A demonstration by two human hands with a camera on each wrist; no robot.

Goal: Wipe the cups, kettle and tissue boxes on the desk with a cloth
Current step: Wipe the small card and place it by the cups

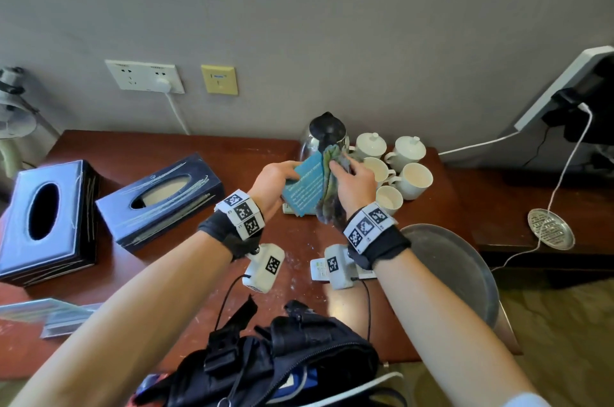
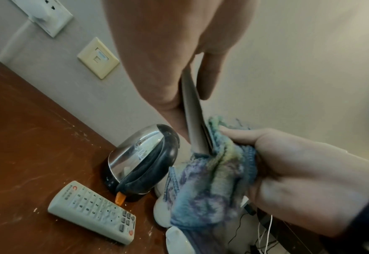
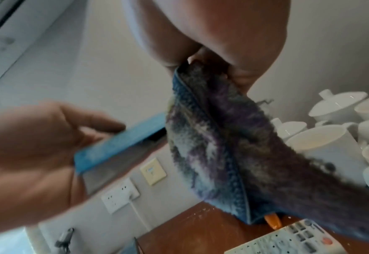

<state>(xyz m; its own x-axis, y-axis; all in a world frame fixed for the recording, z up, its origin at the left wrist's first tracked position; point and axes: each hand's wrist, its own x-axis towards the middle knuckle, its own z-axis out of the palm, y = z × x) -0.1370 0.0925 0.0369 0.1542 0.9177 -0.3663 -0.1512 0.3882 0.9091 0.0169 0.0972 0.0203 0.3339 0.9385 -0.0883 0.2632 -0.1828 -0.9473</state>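
My left hand (image 1: 275,180) grips a blue printed card (image 1: 304,189) by its left edge, upright above the desk. My right hand (image 1: 354,185) holds a mottled blue-purple cloth (image 1: 329,197) and presses it against the card's right side. In the left wrist view the cloth (image 2: 212,180) wraps the card's thin edge (image 2: 195,120). The steel kettle (image 1: 327,134) with its black handle stands behind the hands by the wall. Several white cups (image 1: 412,180), two of them lidded, cluster to its right. Two dark blue tissue boxes (image 1: 43,220) (image 1: 159,200) sit on the left of the desk.
A white remote (image 2: 92,211) lies on the brown desk (image 1: 206,273) in front of the kettle. A round metal tray (image 1: 458,267) sits at the desk's right edge, a black bag (image 1: 282,363) at the front. A charger cable hangs from the wall socket (image 1: 146,76).
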